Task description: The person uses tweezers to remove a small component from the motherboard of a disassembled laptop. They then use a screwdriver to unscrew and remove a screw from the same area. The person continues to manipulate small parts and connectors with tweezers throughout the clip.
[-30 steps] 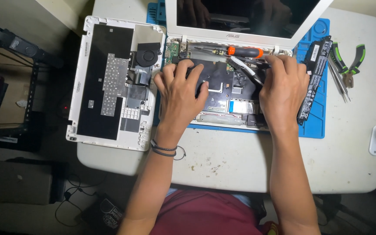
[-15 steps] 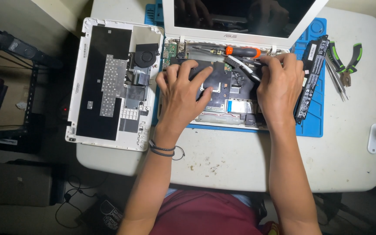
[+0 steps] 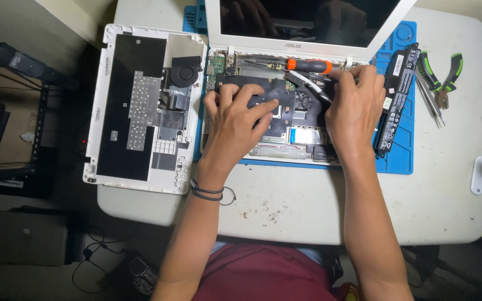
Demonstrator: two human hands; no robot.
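Board-handling step, frame centre: left hand [image 3: 240, 120] lies flat, fingers spread, on the motherboard [image 3: 285, 108]; right hand [image 3: 356, 108], curled, presses its right edge. Next move calls for an even lift.

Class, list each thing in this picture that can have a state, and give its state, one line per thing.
Laptop: lid open, screen dark, base uncovered.
Removed cover: off, inner side up, left of the laptop.
Battery: out, lying on the blue mat.
Pliers: closed, unused.
Screwdriver: lying across the base.
Left hand: pressing the board.
Right hand: fingers at the board's edge.
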